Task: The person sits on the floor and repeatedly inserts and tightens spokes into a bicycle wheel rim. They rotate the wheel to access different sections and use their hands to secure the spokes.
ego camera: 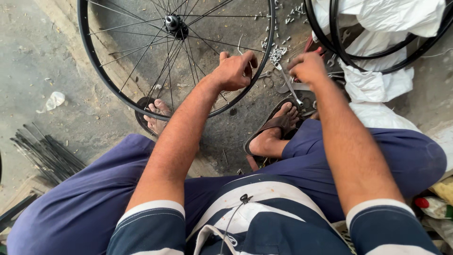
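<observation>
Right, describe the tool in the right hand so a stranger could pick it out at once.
Start at the big spoked wheel lying on the concrete floor; its rim's right edge is under the left hand. Just right of it, the right hand holds a slim silver metal tool angled down towards the sandalled foot. Unlike the scattered small silver bits nearby, it is long and thin.

A bundle of loose black spokes (47,153) is lying on the concrete floor (28,56) near a crumpled paper scrap (54,100). White plastic bags (377,85) are sitting under a second black rim (377,63). Small metal nipples (278,52) are lying scattered nearby.
</observation>
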Motion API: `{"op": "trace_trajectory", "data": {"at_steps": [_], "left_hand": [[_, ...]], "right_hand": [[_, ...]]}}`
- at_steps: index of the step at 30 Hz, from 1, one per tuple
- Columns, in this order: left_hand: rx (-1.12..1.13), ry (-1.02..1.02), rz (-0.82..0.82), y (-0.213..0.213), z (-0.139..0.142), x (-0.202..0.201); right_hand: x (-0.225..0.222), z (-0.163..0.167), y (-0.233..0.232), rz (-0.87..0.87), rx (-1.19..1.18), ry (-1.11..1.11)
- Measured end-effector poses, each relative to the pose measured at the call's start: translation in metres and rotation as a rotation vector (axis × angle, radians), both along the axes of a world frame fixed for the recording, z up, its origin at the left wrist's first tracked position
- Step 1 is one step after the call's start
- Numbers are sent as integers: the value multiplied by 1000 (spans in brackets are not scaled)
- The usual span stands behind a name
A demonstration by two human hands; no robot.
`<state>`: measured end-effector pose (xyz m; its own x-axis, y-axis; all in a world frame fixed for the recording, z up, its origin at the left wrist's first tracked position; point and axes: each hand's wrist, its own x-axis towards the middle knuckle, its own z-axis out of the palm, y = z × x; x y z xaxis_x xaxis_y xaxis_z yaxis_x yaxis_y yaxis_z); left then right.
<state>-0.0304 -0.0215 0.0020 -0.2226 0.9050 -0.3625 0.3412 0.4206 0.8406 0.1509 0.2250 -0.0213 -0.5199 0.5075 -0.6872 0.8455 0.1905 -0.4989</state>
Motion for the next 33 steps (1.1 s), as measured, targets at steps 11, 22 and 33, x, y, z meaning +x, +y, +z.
{"op": "trace_trajectory", "data": {"at_steps": [11, 22, 33], "left_hand": [[-42, 91, -65, 2, 10, -3], [-72, 71, -61, 1, -9, 3], [-112, 169, -58, 3, -15, -4]], "right_hand": [[-33, 14, -4, -75, -126, 41], [-8, 231, -27, 101, -186, 505], [-19, 203, -46, -65, -271, 488]]}}
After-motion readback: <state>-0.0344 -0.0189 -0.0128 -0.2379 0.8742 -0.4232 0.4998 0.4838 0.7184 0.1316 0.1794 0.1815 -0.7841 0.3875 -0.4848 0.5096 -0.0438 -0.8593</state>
